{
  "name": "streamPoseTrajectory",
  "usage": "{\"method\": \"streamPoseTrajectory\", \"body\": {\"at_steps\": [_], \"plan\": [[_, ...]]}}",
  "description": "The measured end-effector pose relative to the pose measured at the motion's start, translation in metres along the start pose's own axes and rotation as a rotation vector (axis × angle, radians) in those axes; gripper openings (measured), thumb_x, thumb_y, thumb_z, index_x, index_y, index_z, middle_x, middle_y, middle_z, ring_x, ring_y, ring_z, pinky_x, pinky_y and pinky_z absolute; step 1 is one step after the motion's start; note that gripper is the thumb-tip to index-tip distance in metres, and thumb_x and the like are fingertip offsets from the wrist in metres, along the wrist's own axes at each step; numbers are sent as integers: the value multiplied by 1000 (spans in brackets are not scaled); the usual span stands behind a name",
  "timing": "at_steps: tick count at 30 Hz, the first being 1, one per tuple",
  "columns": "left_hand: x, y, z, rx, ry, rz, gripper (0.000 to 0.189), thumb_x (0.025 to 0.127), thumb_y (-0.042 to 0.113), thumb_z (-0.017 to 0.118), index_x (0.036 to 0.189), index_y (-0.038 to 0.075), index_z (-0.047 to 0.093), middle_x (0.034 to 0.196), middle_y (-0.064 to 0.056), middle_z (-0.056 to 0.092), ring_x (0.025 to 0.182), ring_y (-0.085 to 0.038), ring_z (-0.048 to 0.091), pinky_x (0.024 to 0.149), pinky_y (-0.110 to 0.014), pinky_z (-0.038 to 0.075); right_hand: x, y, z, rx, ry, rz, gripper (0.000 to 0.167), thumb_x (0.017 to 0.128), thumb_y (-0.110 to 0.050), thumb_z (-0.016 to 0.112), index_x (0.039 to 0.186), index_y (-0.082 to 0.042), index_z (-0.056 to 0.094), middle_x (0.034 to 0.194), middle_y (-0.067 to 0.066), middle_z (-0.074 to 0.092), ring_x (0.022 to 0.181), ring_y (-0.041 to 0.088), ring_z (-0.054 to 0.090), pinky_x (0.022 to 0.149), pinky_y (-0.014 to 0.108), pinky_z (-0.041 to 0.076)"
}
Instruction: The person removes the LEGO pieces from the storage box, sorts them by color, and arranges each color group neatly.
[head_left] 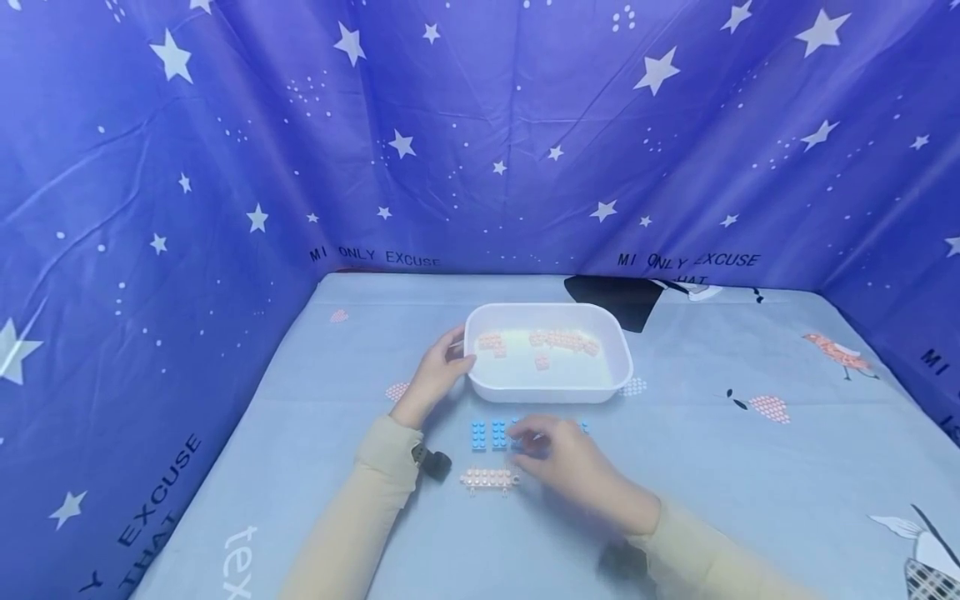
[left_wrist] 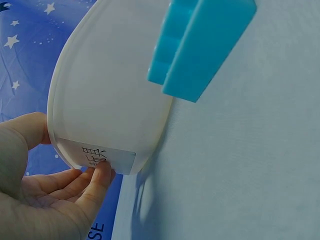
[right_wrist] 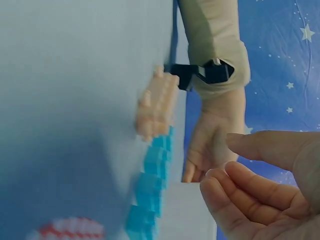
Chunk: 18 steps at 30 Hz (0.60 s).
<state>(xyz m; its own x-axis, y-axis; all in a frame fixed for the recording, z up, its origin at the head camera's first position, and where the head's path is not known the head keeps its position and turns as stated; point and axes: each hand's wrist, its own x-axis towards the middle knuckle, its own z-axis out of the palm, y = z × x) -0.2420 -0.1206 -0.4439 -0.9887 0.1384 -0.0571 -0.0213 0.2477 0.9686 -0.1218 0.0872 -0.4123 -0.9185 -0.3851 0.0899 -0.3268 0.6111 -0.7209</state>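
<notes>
Blue bricks [head_left: 478, 436] line up just on the near side of the white tub [head_left: 551, 395], left hand [head_left: 433, 377] gripping its left end, right hand [head_left: 568, 461] empty, fingers parted by the row; likely picking step, next calls for a pinch.

- Head cam: above the near side of the counter [head_left: 300, 467], facing forward and down. Widest and farthest view; takes in both hands, left [head_left: 435, 371] and right [head_left: 566, 462], the white tub [head_left: 551, 395] and the starry curtain [head_left: 480, 125] behind.
- Left wrist cam: close up, facing the tub's labelled end. Frame rolled sideways: curtain left, counter right. One blue brick [left_wrist: 210, 47] looms large near the lens.
- Right wrist cam: low, close, looking across toward the left arm [right_wrist: 212, 30]. Also rolled: counter left, curtain right. Some blur.
- Overlap: head/left wrist share the tub; head/right wrist share the pink brick piece [head_left: 489, 478].
</notes>
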Motion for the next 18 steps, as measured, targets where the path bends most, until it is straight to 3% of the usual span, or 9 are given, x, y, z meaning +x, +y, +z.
{"method": "streamPoseTrajectory", "body": {"at_steps": [7, 14, 18], "plan": [[0, 1, 0, 7, 3, 0, 61, 93, 16, 61, 149, 14, 37, 150, -13, 43, 133, -34, 47, 109, -50, 43, 12, -7, -19, 39, 52, -16, 29, 79, -5, 76, 107, -7, 70, 107, 8, 72, 94, 23, 70, 85, 32, 59], [-1, 2, 0, -9, -1, 0, 62, 93, 15, 61, 149, 14, 36, 150, -13, 42, 134, -34, 46, 109, -50, 42, 28, -8, -40, 6, 173, -57, 29, 77, -1, 77, 105, -3, 71, 104, 10, 72, 91, 24, 70, 83, 37, 60], [-1, 1, 0, -3, 0, 3, 62, 93, 16, 61, 150, 14, 36, 151, -13, 42, 134, -34, 46, 109, -50, 42, 33, -4, -53, -1, 192, -29, 27, 78, -3, 77, 105, -2, 71, 104, 12, 72, 91, 25, 70, 83, 38, 60]]}}
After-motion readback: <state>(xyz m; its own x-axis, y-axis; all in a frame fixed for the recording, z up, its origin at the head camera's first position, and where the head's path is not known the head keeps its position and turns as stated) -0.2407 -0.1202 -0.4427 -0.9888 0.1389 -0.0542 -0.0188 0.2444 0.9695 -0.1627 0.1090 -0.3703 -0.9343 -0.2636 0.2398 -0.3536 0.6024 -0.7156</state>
